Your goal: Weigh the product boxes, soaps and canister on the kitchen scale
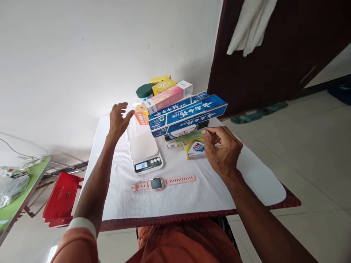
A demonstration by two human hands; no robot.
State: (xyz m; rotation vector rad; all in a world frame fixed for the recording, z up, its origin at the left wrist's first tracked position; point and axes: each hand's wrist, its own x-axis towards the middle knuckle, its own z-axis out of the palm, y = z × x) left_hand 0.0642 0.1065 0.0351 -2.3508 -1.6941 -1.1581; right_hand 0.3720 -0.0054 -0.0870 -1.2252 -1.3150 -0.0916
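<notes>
My left hand [118, 119] is raised beyond the scale, its fingers apart and nothing in it. An orange box [141, 114] is nearest to its thumb. Beside the pile, my right hand [222, 149] has its fingers curled and thumb drawn in to the index finger; I see nothing between them. It partly covers a yellow soap box [194, 147]. A white kitchen scale [144, 148] with a lit display has a bare platform. In front of it lies a pink-strapped smartwatch [157, 183], laid out flat. Blue toothpaste boxes [189, 114] are stacked behind the soap.
At the back of the pile are a pink and white box [168, 96], a yellow box [164, 86] and a dark-lidded jar [144, 91]. A white cloth covers the table [120, 204]. A red stool [60, 197] and a green table [23, 186] stand left.
</notes>
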